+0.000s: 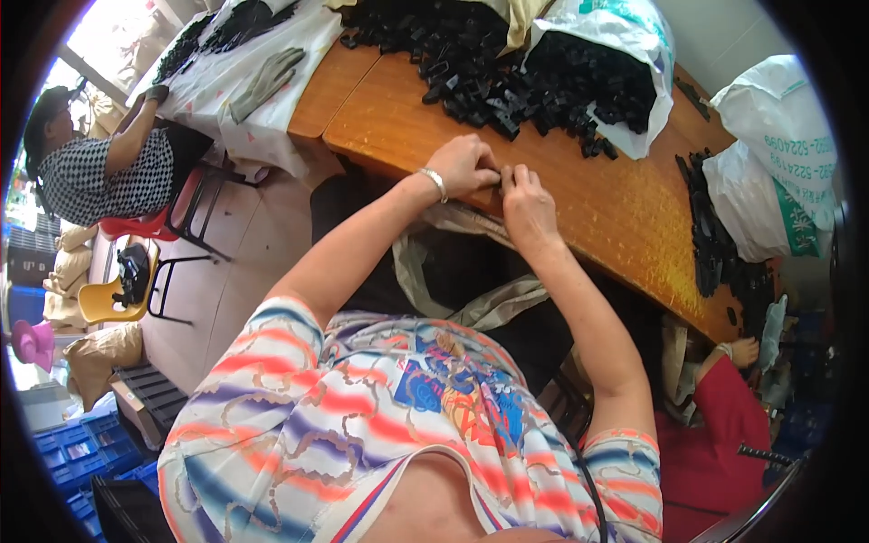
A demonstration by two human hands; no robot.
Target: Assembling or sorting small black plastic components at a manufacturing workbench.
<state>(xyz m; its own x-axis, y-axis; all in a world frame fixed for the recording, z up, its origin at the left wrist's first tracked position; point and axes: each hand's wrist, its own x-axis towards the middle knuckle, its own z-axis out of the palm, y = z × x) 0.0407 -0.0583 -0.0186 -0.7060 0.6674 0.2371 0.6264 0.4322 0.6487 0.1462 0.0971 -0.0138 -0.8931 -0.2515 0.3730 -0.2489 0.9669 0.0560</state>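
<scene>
My left hand point(463, 168) and my right hand point(529, 204) meet over the near edge of the wooden table point(380, 118). Their fingertips pinch together on a small dark piece, mostly hidden by the fingers, whose kind I cannot make out. A bracelet point(436, 184) circles my left wrist. Beyond my hands, a heap of small black parts point(480, 81) is spread over the table, some spilling from a white sack point(665, 118). Just below the table edge, an open pale sack point(412, 271) hangs at my lap, its inside dark.
At left, a person in a checkered shirt point(68, 181) sits by a white-covered table holding a grey glove point(267, 83). Another person's red sleeve point(724, 407) is at right, near white bags point(747, 199) and more black parts point(711, 226). A yellow chair point(113, 299) stands behind left.
</scene>
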